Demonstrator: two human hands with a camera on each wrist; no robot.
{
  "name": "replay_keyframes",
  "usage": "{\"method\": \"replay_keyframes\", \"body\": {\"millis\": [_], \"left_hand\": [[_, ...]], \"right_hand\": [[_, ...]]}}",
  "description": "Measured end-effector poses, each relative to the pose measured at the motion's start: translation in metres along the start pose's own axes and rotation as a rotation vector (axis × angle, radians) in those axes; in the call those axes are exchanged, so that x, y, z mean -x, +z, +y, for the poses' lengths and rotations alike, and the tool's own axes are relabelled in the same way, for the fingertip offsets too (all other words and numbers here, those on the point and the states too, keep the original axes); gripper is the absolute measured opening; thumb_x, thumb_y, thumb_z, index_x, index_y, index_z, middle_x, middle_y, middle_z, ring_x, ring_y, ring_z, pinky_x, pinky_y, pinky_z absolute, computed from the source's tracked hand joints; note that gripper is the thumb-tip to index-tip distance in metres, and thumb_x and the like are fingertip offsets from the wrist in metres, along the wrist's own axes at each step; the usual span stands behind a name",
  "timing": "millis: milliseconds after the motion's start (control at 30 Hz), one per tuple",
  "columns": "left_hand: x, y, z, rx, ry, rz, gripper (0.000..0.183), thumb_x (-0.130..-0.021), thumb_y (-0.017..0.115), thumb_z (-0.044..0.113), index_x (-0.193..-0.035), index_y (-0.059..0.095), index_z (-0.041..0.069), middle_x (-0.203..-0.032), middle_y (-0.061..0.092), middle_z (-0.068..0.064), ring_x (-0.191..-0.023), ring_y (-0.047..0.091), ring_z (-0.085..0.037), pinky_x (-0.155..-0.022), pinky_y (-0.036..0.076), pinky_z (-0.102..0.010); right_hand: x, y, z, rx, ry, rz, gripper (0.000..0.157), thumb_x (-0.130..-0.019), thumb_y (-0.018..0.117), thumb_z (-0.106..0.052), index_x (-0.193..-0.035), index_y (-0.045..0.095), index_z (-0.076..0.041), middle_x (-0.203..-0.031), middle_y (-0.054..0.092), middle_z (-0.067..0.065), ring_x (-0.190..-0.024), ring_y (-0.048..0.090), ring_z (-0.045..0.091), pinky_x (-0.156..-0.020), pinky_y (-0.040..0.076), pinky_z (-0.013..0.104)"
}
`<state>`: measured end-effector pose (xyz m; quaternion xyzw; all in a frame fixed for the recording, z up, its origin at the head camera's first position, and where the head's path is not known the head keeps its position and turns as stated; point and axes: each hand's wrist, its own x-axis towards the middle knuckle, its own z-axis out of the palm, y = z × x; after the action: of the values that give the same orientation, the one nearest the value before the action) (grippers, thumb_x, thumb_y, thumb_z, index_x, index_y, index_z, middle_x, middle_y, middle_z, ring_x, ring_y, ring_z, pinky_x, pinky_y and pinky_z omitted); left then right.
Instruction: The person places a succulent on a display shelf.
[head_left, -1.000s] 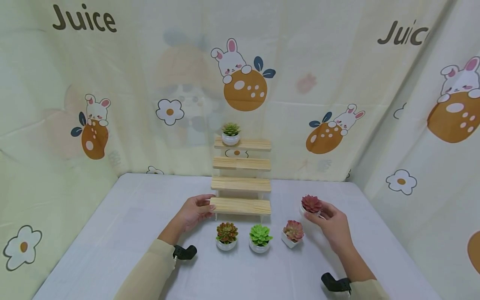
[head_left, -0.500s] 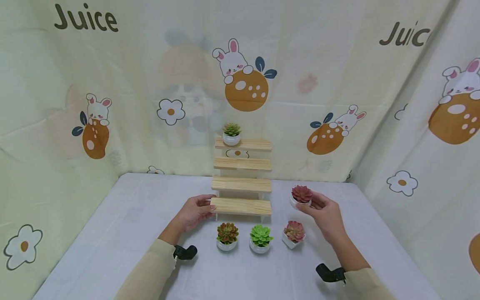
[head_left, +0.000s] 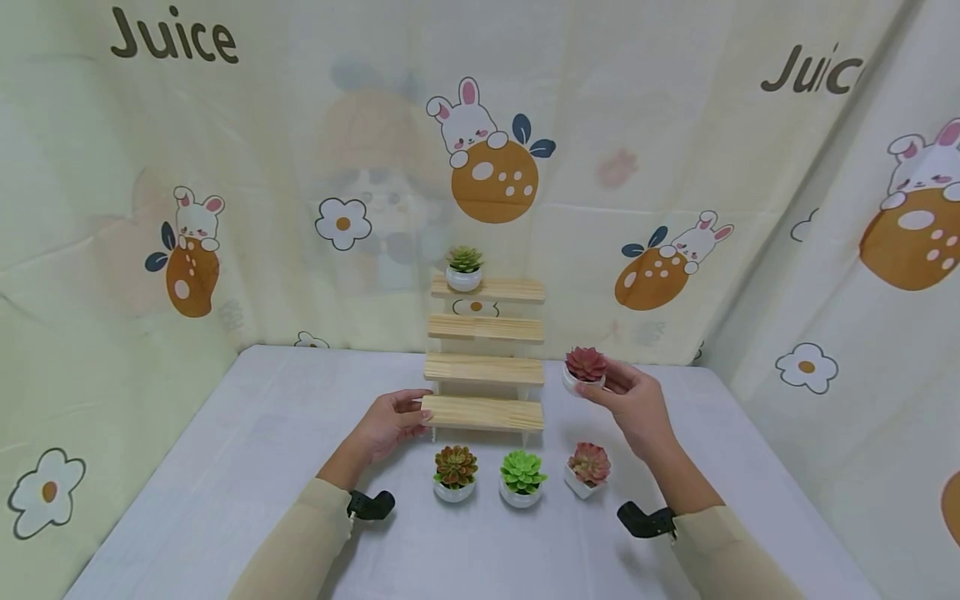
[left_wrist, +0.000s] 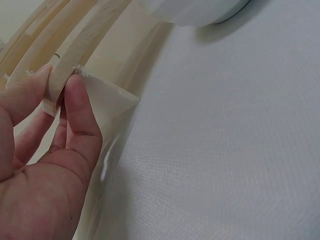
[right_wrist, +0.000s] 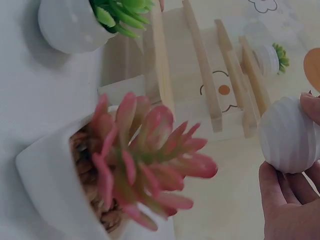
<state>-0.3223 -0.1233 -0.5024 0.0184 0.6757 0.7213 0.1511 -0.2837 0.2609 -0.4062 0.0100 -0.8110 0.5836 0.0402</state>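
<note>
My right hand [head_left: 633, 404] holds a dark red succulent [head_left: 586, 365] by its round white pot [right_wrist: 287, 136], raised to the right of a stepped wooden shelf [head_left: 483, 368]. My left hand [head_left: 388, 427] pinches the left end of the lowest step [left_wrist: 65, 80] between thumb and fingers. On the top step, at its left, stands a green succulent [head_left: 465, 268] in a white pot. In front of the shelf a brown-green succulent [head_left: 455, 472], a bright green succulent [head_left: 522, 477] and a pink succulent [head_left: 588, 468] in a square white pot stand in a row.
A white cloth covers the table [head_left: 247, 450]. Behind it and at the sides hangs a cream curtain [head_left: 360, 292] printed with rabbits and fruit. Both wrists wear black camera mounts, the right mount [head_left: 647, 520] close to the table's near part.
My right hand has carried the dark red succulent up and to the left, closer to the shelf. The left hand keeps its grip on the lowest step.
</note>
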Motion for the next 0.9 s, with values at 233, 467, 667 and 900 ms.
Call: {"method": "replay_keyframes", "body": {"millis": [233, 467, 667, 900], "left_hand": [[0.000, -0.001, 0.000, 0.001, 0.007, -0.006, 0.053, -0.097, 0.069, 0.005, -0.147, 0.052, 0.000, -0.125, 0.064, -0.016, -0.090, 0.066, -0.014, -0.076, 0.056, -0.025], [0.000, -0.001, 0.000, 0.007, 0.001, 0.010, 0.051, -0.096, 0.070, 0.004, -0.145, 0.055, 0.001, -0.122, 0.066, -0.014, -0.089, 0.067, -0.015, -0.075, 0.057, -0.025], [-0.002, -0.002, -0.002, 0.008, -0.007, 0.021, 0.050, -0.095, 0.071, 0.003, -0.143, 0.057, 0.002, -0.122, 0.066, -0.015, -0.091, 0.067, -0.016, -0.076, 0.058, -0.026], [-0.003, -0.001, -0.004, 0.014, 0.001, 0.009, 0.051, -0.095, 0.071, 0.004, -0.144, 0.056, 0.001, -0.124, 0.065, -0.016, -0.092, 0.068, -0.016, -0.076, 0.059, -0.026]], "right_hand": [[-0.010, 0.009, -0.013, -0.006, 0.004, -0.006, 0.081, -0.084, 0.083, -0.045, -0.152, 0.050, -0.014, -0.147, 0.059, 0.009, -0.122, 0.061, 0.009, -0.092, 0.053, 0.013], [-0.022, 0.016, -0.023, -0.018, -0.023, -0.002, 0.075, -0.085, 0.083, -0.042, -0.149, 0.054, -0.016, -0.145, 0.060, 0.008, -0.124, 0.060, 0.018, -0.091, 0.053, 0.012], [-0.034, 0.025, -0.033, -0.011, -0.032, 0.004, 0.077, -0.084, 0.084, -0.042, -0.149, 0.054, -0.016, -0.144, 0.060, 0.007, -0.125, 0.059, 0.022, -0.096, 0.054, 0.019], [-0.050, 0.034, -0.041, -0.038, -0.055, 0.001, 0.071, -0.086, 0.084, -0.035, -0.148, 0.056, -0.015, -0.143, 0.062, 0.008, -0.123, 0.060, 0.021, -0.092, 0.055, 0.016]]}}
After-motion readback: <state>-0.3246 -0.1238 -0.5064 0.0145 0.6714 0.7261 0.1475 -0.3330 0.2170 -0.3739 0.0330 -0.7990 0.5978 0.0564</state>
